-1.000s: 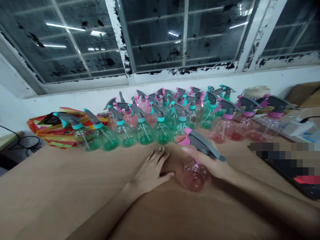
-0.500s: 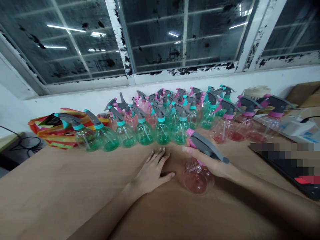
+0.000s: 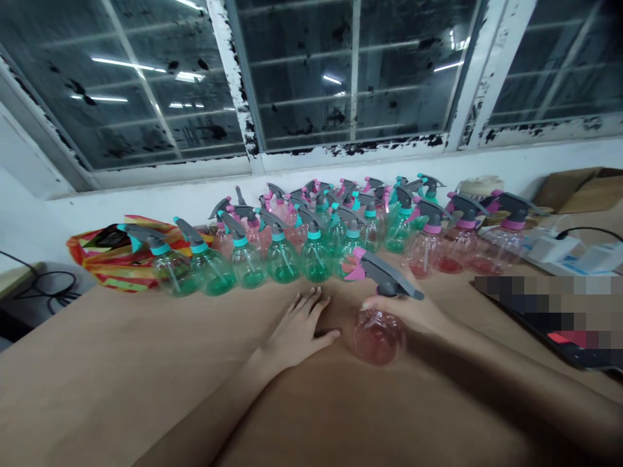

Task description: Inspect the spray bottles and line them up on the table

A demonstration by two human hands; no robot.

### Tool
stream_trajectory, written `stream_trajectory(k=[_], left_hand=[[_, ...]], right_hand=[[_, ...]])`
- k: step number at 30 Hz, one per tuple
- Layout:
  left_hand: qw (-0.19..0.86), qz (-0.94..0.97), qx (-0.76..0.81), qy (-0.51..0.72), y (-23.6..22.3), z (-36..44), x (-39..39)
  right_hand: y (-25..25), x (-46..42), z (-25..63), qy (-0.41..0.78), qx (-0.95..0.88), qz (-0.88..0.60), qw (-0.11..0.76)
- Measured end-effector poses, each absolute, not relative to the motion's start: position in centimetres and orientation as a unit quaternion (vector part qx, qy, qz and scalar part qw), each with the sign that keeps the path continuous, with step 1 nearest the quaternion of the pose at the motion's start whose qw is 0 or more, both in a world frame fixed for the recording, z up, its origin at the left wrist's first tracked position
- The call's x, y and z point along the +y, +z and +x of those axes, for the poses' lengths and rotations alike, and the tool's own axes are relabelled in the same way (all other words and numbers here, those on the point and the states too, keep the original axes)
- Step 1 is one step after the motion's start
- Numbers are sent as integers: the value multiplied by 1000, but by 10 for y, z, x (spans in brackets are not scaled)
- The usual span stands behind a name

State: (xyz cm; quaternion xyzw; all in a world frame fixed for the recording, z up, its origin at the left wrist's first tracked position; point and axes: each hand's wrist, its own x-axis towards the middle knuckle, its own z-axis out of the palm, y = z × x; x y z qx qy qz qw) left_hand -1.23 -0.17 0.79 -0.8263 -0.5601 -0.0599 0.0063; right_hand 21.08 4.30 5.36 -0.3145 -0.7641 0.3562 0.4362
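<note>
While left hand (image 3: 296,334) lies flat, fingers (image 3: 321,310) are spread; right hand (image 3: 416,314) grips pink spray bottle (image 3: 379,338)

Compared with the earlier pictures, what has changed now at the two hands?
The right hand has shifted its grip: the thumb sits lower, near the top of the pink bottle's body, and the sprayer head moved slightly left. Nothing was let go. The left hand stays flat on the table; the green front row stays standing.
</note>
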Motion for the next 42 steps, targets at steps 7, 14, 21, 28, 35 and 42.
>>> stream_trajectory(k=[7,14,21,28,35,42], left_hand=[[18,-829,-553,-83,5,-13,-3],[21,-832,-545,-103,3,-14,-2],[13,-829,-550,-100,6,-12,-3],[10,-827,-550,-117,7,-14,-4],[18,-830,-547,-104,7,-16,-3],[13,-829,-552,-87,11,-16,-1]], right_hand=[[57,38,214,351,-763,-324,436],[66,33,228,364,-785,-319,386],[78,11,235,242,-793,-394,398],[78,22,256,216,-816,-384,374],[66,72,288,157,-790,-433,404],[70,116,280,92,-759,-482,427]])
